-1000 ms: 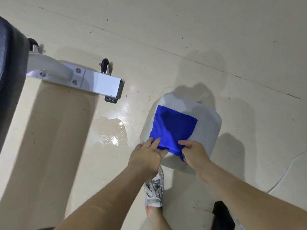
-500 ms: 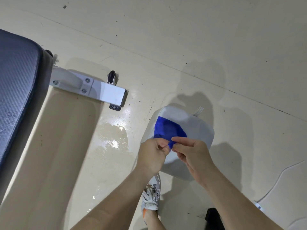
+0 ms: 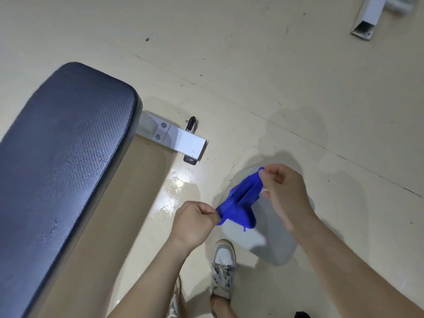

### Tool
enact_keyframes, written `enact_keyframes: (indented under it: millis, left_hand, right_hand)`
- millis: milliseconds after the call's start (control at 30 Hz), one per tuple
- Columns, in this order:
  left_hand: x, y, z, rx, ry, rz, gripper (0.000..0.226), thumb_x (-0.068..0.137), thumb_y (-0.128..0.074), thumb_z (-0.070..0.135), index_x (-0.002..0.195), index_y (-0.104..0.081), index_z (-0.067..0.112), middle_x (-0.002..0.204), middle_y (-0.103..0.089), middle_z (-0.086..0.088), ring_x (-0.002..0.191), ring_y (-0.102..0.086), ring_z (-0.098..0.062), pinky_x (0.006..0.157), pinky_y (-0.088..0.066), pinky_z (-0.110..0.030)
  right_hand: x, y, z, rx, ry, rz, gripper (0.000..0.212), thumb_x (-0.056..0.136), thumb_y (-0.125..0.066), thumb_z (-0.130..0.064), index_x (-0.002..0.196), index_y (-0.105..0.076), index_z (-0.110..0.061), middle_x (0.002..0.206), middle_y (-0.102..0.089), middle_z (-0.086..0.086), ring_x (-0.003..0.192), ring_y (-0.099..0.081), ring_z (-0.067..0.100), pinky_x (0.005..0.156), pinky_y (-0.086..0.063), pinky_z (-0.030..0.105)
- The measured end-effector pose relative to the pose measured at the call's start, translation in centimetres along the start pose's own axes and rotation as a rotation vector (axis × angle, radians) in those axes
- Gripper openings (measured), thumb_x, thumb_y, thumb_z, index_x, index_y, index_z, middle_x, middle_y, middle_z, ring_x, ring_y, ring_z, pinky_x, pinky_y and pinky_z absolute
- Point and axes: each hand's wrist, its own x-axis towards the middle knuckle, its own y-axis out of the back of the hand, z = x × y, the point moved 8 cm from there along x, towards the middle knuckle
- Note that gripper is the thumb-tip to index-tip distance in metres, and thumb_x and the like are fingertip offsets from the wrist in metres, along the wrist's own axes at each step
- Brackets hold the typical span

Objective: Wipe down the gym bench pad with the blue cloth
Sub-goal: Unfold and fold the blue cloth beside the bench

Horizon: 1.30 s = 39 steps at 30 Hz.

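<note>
The blue cloth (image 3: 241,201) hangs stretched and crumpled between both hands, above a white plastic jug (image 3: 278,235) lying on the floor. My left hand (image 3: 195,220) pinches its lower left corner. Its upper right corner is pinched by my right hand (image 3: 283,190). The dark textured bench pad (image 3: 62,161) fills the left side of the view, well left of the cloth and apart from both hands.
The bench's white steel foot (image 3: 183,141) with a small black wheel (image 3: 191,122) sticks out right of the pad. A wet glossy patch (image 3: 176,191) lies on the beige floor. My sneakers (image 3: 223,269) stand below the jug. Another white frame end (image 3: 367,17) is top right.
Both hands lifted the cloth off the jug and pulled it apart, unfolding it from a flat square. The view swung left, bringing much more of the bench pad into sight.
</note>
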Motion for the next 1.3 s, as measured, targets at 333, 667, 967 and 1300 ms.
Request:
enact_keyframes:
  millis: [333,667,967,1300]
  left_hand:
    - [-1.3,7.2,5.9,-0.017,-0.322,0.25,0.036,0.078,-0.063,0.007,0.088,-0.054,0.04,0.103,-0.056,0.011,0.076,-0.056,0.003,0.066,-0.04,-0.008]
    - [1.4,14.0,8.1,-0.373,-0.395,0.055,0.028,0.069,-0.08,0.025,0.065,-0.055,0.013,0.06,-0.049,0.001,0.058,-0.041,-0.011,0.055,-0.034,-0.023]
    - [3.4,15.0,2.7,0.083,-0.23,-0.365,0.027,0.065,-0.081,0.018,0.057,-0.059,0.032,0.057,-0.053,0.013,0.057,-0.047,-0.005,0.062,-0.048,-0.021]
    - [3.1,18.0,-1.8,-0.245,-0.122,-0.265,0.034,0.088,-0.067,0.021,0.058,-0.05,0.017,0.045,-0.042,0.013,0.043,-0.033,-0.004,0.042,-0.023,-0.018]
  right_hand:
    - [-3.1,-9.4,-9.2,0.089,0.008,-0.273,0.013,0.085,-0.054,-0.015,0.075,-0.062,-0.012,0.072,-0.069,0.0,0.069,-0.064,0.028,0.08,-0.053,0.049]
    - [-2.9,-16.1,-16.6,-0.154,0.084,-0.522,0.032,0.089,-0.048,-0.003,0.059,-0.053,-0.014,0.056,-0.05,-0.007,0.052,-0.042,0.01,0.047,-0.035,0.015]
    - [-5.1,-21.4,-15.8,-1.041,0.018,-1.088,0.036,0.07,-0.083,-0.031,0.099,-0.062,-0.035,0.075,-0.062,-0.011,0.061,-0.054,0.008,0.061,-0.043,0.019]
    - [-1.0,-19.0,-19.2,-0.933,0.325,-0.518,0.019,0.088,-0.065,-0.021,0.072,-0.074,-0.027,0.07,-0.069,-0.004,0.059,-0.058,0.007,0.05,-0.042,0.012]
